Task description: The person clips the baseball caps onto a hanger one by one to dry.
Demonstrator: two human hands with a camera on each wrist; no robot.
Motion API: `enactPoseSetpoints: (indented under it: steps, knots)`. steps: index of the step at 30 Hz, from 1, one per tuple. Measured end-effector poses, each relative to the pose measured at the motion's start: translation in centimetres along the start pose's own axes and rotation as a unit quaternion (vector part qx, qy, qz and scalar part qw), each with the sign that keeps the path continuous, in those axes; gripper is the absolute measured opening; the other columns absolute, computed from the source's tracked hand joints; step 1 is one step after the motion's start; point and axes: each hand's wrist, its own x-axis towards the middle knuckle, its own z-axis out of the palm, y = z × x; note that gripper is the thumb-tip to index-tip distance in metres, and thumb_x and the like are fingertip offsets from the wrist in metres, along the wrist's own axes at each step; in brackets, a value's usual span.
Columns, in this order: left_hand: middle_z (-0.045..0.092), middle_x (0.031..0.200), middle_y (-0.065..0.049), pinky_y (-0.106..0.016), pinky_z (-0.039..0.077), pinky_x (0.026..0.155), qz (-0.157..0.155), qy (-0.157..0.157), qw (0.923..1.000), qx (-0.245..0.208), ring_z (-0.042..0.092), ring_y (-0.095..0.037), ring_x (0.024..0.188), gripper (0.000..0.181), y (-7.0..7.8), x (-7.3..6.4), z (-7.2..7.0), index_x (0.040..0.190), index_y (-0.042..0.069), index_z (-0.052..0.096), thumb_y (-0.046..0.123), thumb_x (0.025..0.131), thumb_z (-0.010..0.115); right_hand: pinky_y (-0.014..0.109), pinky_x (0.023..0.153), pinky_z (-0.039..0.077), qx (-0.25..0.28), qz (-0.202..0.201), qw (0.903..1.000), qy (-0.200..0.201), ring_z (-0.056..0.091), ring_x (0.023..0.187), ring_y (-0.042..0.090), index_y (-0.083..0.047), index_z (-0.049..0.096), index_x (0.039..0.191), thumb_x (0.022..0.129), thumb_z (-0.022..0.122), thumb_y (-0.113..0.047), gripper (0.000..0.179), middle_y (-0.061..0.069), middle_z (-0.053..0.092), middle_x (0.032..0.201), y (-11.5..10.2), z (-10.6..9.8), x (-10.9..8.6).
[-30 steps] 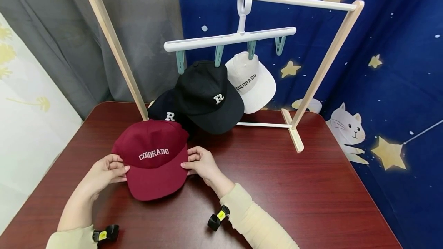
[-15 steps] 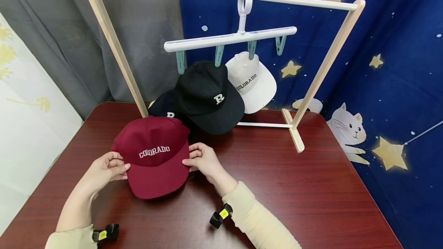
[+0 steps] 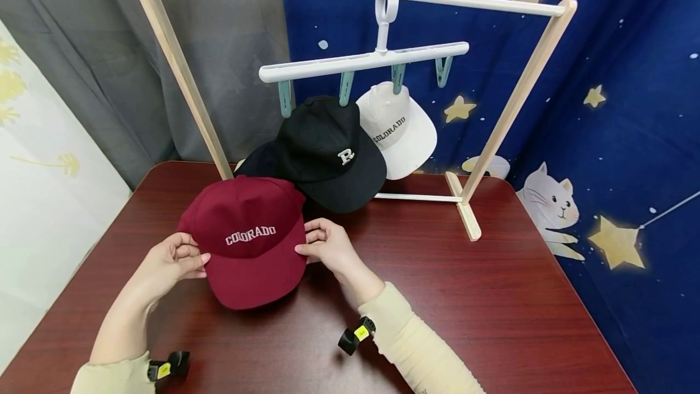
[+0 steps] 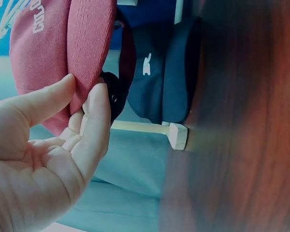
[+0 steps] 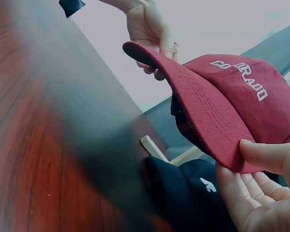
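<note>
A dark red baseball cap (image 3: 254, 242) lettered COLORADO is held between both hands, its brim toward the person. My left hand (image 3: 171, 263) pinches the left end of the brim, thumb on top and fingers beneath, as the left wrist view shows. On the opposite side my right hand (image 3: 333, 251) grips the brim's other end the same way. The right wrist view shows the red cap (image 5: 246, 92) raised off the table. Behind it in the head view, a navy cap (image 3: 261, 160) is mostly hidden; the left wrist view shows its white letter.
A wooden rack (image 3: 516, 102) stands on the brown table (image 3: 437, 297). From its bar hangs a white hanger (image 3: 363, 62) with green clips (image 3: 443, 72). A black cap (image 3: 322, 145) and a white cap (image 3: 407, 132) hang below the clips. Curtains back the table.
Both hands have carried the red cap slightly up and to the right, toward the rack. It now covers the white letter of the navy cap in the head view.
</note>
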Motion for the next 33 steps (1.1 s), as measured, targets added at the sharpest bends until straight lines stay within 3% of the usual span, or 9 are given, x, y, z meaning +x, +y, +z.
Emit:
enactPoseSetpoints:
  steps: [12, 22, 30, 33]
  knots:
    - [0.062, 0.080, -0.004, -0.033, 0.057, 0.064, 0.022, -0.004, 0.9997, -0.006, 0.066, -0.016, 0.067, 0.025, 0.8, 0.2, 0.9, 0.102, -0.007, 0.041, -0.006, 0.089, 0.062, 0.031, 0.057, 0.055, 0.001, -0.007, 1.0000, 0.003, 0.060, 0.059, 0.012, 0.009, 0.056, 0.111, 0.076, 0.070, 0.015, 0.037, 0.007, 0.060, 0.076, -1.0, -0.9, -0.6]
    - [0.064, 0.085, -0.004, -0.031, 0.056, 0.064, 0.029, 0.003, 0.9996, -0.001, 0.067, -0.016, 0.069, 0.026, 1.9, 0.3, 1.1, 0.106, -0.007, 0.044, -0.004, 0.089, 0.063, 0.032, 0.059, 0.056, -0.011, -0.039, 0.9992, -0.006, 0.061, 0.061, 0.012, 0.009, 0.054, 0.113, 0.077, 0.069, 0.014, 0.039, 0.010, 0.063, 0.081, -2.7, -1.4, -1.5]
    - [0.065, 0.085, -0.003, -0.030, 0.056, 0.064, 0.042, 0.009, 0.9991, -0.008, 0.066, -0.014, 0.070, 0.026, 2.8, 0.5, 1.8, 0.107, -0.007, 0.045, -0.004, 0.089, 0.064, 0.043, 0.066, 0.056, -0.032, -0.050, 0.9983, -0.003, 0.061, 0.064, 0.012, 0.008, 0.056, 0.112, 0.077, 0.070, 0.011, 0.037, 0.007, 0.063, 0.081, -3.9, -2.2, -1.9]
    - [0.066, 0.085, -0.003, -0.030, 0.056, 0.063, 0.047, 0.015, 0.9986, -0.021, 0.067, -0.014, 0.070, 0.025, 3.0, 0.6, 2.2, 0.106, -0.006, 0.047, -0.004, 0.088, 0.065, 0.042, 0.066, 0.056, -0.036, -0.052, 0.9980, -0.004, 0.061, 0.064, 0.012, 0.008, 0.056, 0.112, 0.078, 0.070, 0.011, 0.037, 0.008, 0.063, 0.081, -4.1, -2.6, -1.9]
